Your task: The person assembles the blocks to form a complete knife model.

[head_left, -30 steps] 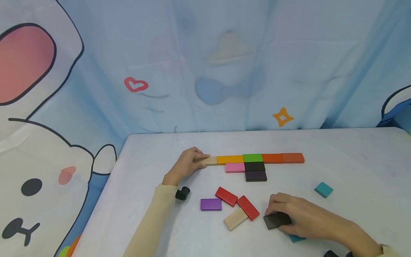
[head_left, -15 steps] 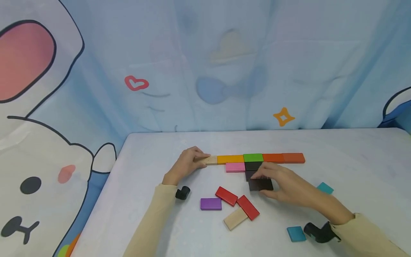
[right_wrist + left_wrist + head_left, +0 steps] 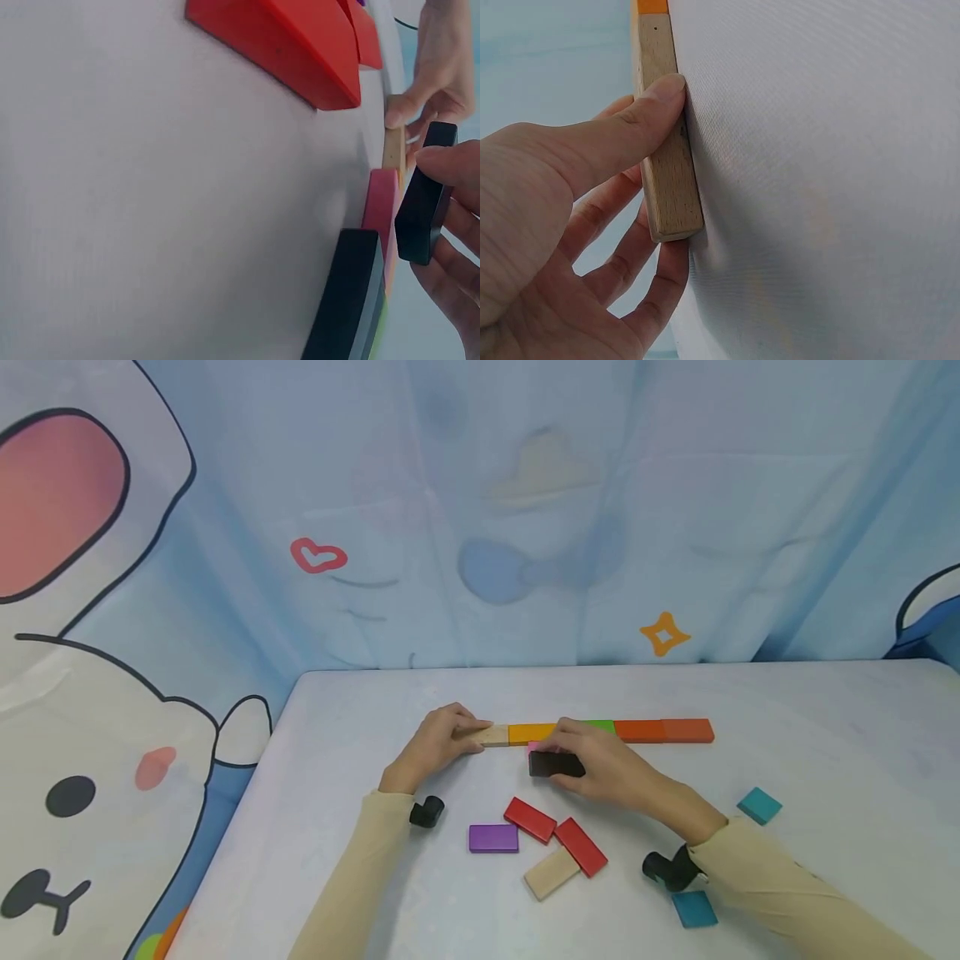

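Observation:
My left hand pinches a plain wooden block between thumb and fingers, at the left end of a straight row. Continuing rightward are a yellow-orange block, a green block and two orange blocks. With thumb and fingertips, my right hand holds a black block over a pink block, which lies along the row's near side. Beside the pink one, a black block lies on the cloth in the right wrist view; my right hand hides that spot in the head view.
Nearer me lie a purple block, two red blocks and another plain wooden block. Two teal blocks are on the right. The white table ends at a blue patterned curtain.
My right hand has carried the black block from the near right, leftward and away from me, to over the pink block. My left hand stays on the wooden block.

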Motion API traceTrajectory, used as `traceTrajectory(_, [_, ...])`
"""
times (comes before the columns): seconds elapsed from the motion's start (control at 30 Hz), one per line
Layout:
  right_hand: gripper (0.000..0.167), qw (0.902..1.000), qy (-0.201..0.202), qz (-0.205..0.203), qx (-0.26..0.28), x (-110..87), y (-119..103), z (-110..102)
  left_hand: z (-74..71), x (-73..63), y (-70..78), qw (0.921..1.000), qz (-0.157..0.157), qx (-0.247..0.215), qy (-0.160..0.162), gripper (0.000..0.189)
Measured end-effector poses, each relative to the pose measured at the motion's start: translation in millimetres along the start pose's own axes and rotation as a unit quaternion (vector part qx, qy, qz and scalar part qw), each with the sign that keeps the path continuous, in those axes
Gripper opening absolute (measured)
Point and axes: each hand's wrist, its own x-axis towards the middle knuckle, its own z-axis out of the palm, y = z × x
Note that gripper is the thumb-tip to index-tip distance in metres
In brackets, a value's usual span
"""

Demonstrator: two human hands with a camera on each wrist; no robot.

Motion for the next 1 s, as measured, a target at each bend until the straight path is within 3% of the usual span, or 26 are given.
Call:
traceTrajectory(0.4, [0.041,0.9974,-0.038,0.026,-0.055,4.3,-11,11,-1.1,0.3,-2.3,0.9999,0.012,-0.004,0.003,0.039])
traceTrajectory(1.0, [0.041,0.9915,-0.034,-0.003,-0.125,1.0,-13,14,-1.3,-2.1,-0.1,0.9999,0.007,-0.008,0.001,0.039])
